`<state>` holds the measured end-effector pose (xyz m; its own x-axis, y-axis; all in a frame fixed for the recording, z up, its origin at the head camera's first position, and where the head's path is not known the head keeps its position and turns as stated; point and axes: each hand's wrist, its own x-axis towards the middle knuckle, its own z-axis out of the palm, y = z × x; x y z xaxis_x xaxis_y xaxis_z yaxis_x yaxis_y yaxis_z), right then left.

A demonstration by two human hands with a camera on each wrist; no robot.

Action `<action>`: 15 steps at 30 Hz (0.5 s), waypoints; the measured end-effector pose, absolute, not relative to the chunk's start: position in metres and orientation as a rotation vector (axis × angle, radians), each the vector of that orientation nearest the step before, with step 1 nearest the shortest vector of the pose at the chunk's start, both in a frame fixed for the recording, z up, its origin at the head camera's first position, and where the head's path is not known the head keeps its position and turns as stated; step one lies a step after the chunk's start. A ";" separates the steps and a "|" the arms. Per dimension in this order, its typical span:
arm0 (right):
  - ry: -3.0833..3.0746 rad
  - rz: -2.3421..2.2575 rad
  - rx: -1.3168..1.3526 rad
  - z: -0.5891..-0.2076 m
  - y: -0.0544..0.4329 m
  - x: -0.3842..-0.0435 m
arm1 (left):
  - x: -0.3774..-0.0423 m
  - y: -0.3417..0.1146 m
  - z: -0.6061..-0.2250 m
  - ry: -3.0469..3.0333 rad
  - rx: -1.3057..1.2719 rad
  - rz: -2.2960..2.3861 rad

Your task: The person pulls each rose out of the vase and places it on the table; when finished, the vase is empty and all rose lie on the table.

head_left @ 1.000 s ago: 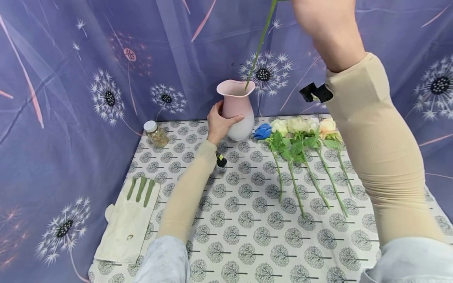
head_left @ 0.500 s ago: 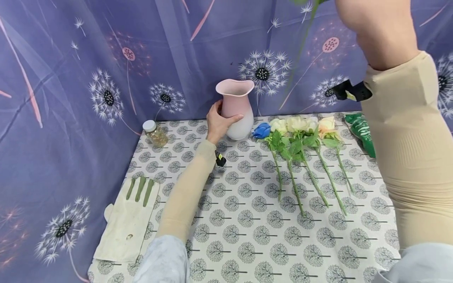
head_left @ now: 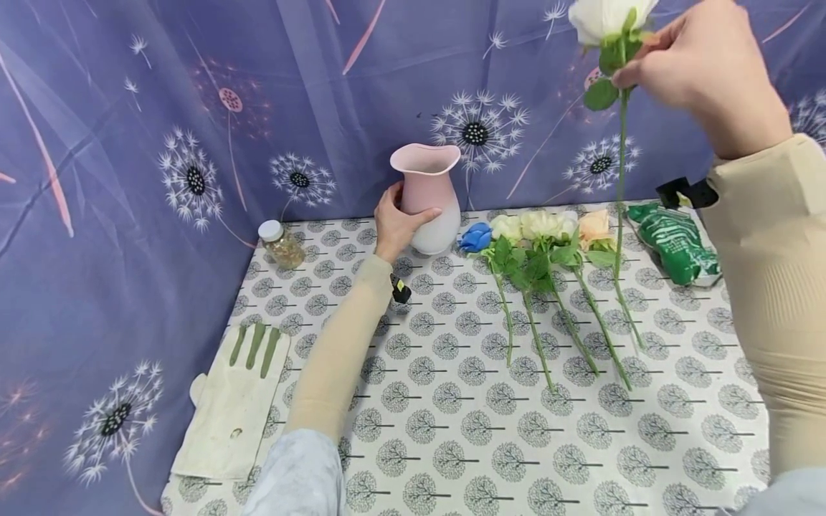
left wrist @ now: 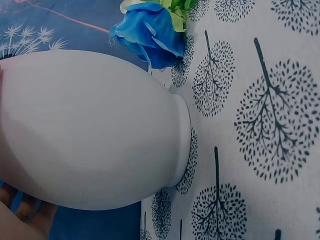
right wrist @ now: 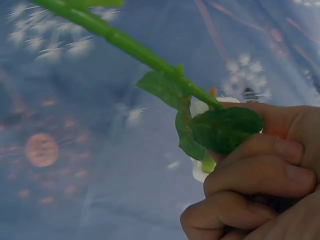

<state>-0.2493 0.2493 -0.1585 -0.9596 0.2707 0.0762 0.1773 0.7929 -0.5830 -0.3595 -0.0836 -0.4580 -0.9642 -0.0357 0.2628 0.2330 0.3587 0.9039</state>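
Observation:
In the head view my left hand (head_left: 400, 223) grips the side of a pink-and-white vase (head_left: 434, 197) that stands upright by the back curtain. The left wrist view shows the vase's white lower body (left wrist: 95, 130) close up, its foot on the cloth. My right hand (head_left: 706, 68) pinches a white rose (head_left: 609, 21) just below its bloom, held high at the upper right with its green stem hanging down. In the right wrist view, curled fingers (right wrist: 260, 175) hold that stem (right wrist: 135, 50) beside its leaves. No flower shows in the vase's mouth.
Right of the vase lie a blue rose (head_left: 476, 237), several pale roses (head_left: 538, 226) and a peach rose (head_left: 595, 228). A green packet (head_left: 677, 244) lies farther right. At left are a white-capped jar (head_left: 282, 245) and work gloves (head_left: 229, 405). A patterned curtain (head_left: 361, 107) rises behind.
My right hand has moved right and a little down, carrying the rose so its stem left the vase's mouth and its bloom came into view. The left hand stays on the vase.

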 end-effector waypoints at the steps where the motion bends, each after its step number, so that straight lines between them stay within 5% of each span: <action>1: -2.874 0.853 -0.375 -0.164 0.256 -0.252 | -0.359 -0.084 -0.458 -2.386 -0.175 -1.647; 15: -3.237 0.709 -0.459 -0.275 0.351 -0.272 | -0.357 -0.086 -0.458 -2.393 -0.164 -1.633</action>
<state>-0.2720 0.3514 -0.2746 -0.9420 0.2200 -0.2536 0.3059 0.8738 -0.3780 -0.3565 -0.0865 -0.4580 -0.9651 -0.0421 0.2585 0.2253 0.3696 0.9015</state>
